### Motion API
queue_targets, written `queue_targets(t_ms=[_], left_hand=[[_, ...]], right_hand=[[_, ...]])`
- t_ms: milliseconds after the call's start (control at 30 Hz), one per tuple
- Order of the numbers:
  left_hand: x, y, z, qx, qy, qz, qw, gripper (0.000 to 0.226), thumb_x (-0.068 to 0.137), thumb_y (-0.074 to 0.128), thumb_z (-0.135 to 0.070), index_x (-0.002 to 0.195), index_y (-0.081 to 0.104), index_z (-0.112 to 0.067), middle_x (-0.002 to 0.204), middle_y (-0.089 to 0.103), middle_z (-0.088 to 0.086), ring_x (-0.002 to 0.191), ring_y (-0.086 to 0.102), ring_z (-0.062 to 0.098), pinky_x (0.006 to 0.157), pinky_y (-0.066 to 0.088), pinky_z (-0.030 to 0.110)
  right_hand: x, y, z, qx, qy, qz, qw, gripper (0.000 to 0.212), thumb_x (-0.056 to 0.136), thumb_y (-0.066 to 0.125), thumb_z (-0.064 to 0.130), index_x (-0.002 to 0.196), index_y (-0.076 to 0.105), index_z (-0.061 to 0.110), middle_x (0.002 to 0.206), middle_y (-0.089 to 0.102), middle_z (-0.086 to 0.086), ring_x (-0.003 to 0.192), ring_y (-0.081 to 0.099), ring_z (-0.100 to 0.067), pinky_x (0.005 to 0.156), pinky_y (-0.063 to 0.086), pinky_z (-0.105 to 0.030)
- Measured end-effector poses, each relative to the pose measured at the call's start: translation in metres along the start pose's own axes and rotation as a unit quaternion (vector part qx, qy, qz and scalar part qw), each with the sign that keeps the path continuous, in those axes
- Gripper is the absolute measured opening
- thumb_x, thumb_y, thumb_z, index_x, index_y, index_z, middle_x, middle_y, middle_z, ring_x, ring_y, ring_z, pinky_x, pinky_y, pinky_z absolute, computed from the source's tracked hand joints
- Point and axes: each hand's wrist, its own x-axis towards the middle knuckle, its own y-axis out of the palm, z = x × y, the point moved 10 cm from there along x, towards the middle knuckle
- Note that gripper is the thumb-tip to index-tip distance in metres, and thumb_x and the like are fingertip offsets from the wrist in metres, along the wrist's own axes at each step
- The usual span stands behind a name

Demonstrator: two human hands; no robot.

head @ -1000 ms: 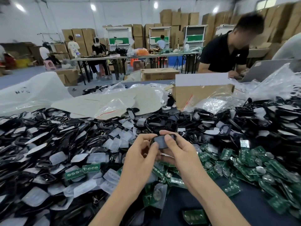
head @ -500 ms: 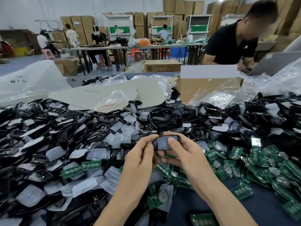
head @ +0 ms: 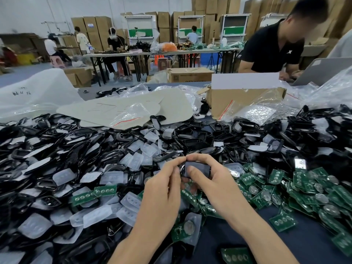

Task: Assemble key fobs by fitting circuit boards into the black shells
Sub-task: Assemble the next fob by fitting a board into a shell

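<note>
Head view: compared with half a second ago, the two forefingers have closed in over the top edge of the black shell (head: 198, 168) until their tips touch. More of the shell's dark face is now covered, and it sits a little lower between the hands. The left hand (head: 162, 187) pinches the shell's left end between curled forefinger and thumb. The right hand (head: 219, 183) grips the rest: its thumb presses flat on the face, its forefinger arches over the top, and its other fingers curl behind. The shell is held in the air above the middle of the desk (head: 285, 241), toward its near edge. Below it, the heap of loose shells (head: 76, 149) on the left meets the green circuit boards (head: 304, 187) spread toward the right edge. Clear rubber pads (head: 133, 159) lie mixed in just left of the hands.
</note>
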Motion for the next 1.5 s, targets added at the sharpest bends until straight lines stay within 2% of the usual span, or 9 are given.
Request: queue_targets(t_ms=[100,200,367,500,700,867,1033,1233,1500], left_hand=[[-0.001,0.001,0.000,-0.005,-0.001,0.003,1.000,0.028,0.103,0.043,-0.038,0.124,0.060,-0.045,0.066,0.063,-0.013,0.047,0.050,0.005,0.045,0.035,0.012],[0.000,0.003,0.006,-0.028,-0.028,0.003,0.999,0.024,0.098,0.047,-0.046,0.118,0.059,-0.049,0.085,0.071,-0.019,0.067,0.066,0.007,0.056,0.050,0.020],[0.004,0.008,0.017,-0.080,-0.067,0.014,0.994,0.017,0.098,0.058,-0.032,0.104,0.058,-0.048,0.088,0.073,-0.014,0.077,0.070,0.007,0.067,0.055,0.023],[0.007,0.000,0.019,-0.098,-0.071,-0.021,0.992,0.017,0.100,0.055,-0.021,0.101,0.058,-0.038,0.088,0.072,-0.014,0.076,0.069,0.006,0.066,0.053,0.020],[0.006,0.001,0.019,-0.118,-0.082,-0.015,0.989,0.020,0.104,0.047,-0.020,0.102,0.060,-0.035,0.088,0.072,-0.013,0.075,0.066,0.003,0.067,0.051,0.018],[0.006,0.004,0.019,-0.130,-0.088,0.009,0.988,0.016,0.100,0.050,-0.036,0.099,0.059,-0.050,0.087,0.071,-0.015,0.075,0.066,0.004,0.069,0.054,0.023],[0.007,0.004,0.016,-0.115,-0.068,0.016,0.991,0.011,0.098,0.057,-0.033,0.102,0.063,-0.042,0.088,0.072,-0.012,0.078,0.068,0.007,0.072,0.057,0.031],[0.007,0.003,0.018,-0.151,-0.080,0.011,0.985,0.015,0.100,0.058,-0.024,0.098,0.066,-0.037,0.088,0.073,-0.005,0.075,0.068,0.012,0.071,0.059,0.039],[0.006,0.006,0.018,-0.179,-0.082,0.024,0.980,0.020,0.101,0.059,-0.021,0.091,0.065,-0.037,0.081,0.073,-0.006,0.071,0.069,0.011,0.065,0.055,0.023]], right_hand=[[0.000,0.000,0.000,-0.012,-0.002,0.004,1.000,0.026,0.100,0.062,0.017,0.102,0.069,0.042,0.088,0.074,0.006,0.066,0.063,-0.006,0.061,0.051,-0.017],[0.000,0.002,0.000,-0.026,-0.007,0.009,1.000,0.029,0.102,0.058,0.015,0.105,0.068,0.043,0.091,0.074,0.008,0.072,0.065,-0.005,0.065,0.052,-0.017],[0.001,0.005,-0.005,-0.007,0.001,0.013,1.000,0.029,0.106,0.050,0.016,0.119,0.065,0.037,0.109,0.073,0.014,0.100,0.070,-0.006,0.082,0.057,-0.024],[0.000,0.006,-0.012,0.115,0.033,-0.003,0.993,0.028,0.106,0.049,0.012,0.121,0.067,0.027,0.105,0.076,-0.003,0.095,0.075,-0.020,0.077,0.060,-0.027],[0.001,0.006,-0.014,0.133,0.033,-0.018,0.990,0.025,0.107,0.045,0.010,0.118,0.067,0.009,0.103,0.075,-0.018,0.092,0.075,-0.032,0.075,0.060,-0.029],[0.000,0.003,-0.013,0.127,0.040,-0.024,0.991,0.025,0.106,0.047,0.010,0.112,0.070,0.013,0.101,0.076,-0.017,0.090,0.075,-0.030,0.072,0.060,-0.027],[-0.002,0.007,-0.013,0.141,0.048,-0.020,0.989,0.031,0.106,0.047,0.013,0.100,0.076,0.022,0.097,0.077,-0.010,0.081,0.074,-0.020,0.069,0.059,-0.024],[-0.001,0.012,-0.015,0.150,0.056,-0.011,0.987,0.030,0.106,0.047,0.015,0.101,0.075,0.023,0.102,0.076,-0.013,0.088,0.075,-0.026,0.072,0.060,-0.029],[-0.001,0.003,-0.012,0.105,0.028,-0.036,0.993,0.018,0.100,0.059,0.022,0.098,0.077,0.026,0.093,0.077,-0.010,0.078,0.074,-0.021,0.068,0.062,-0.034]])
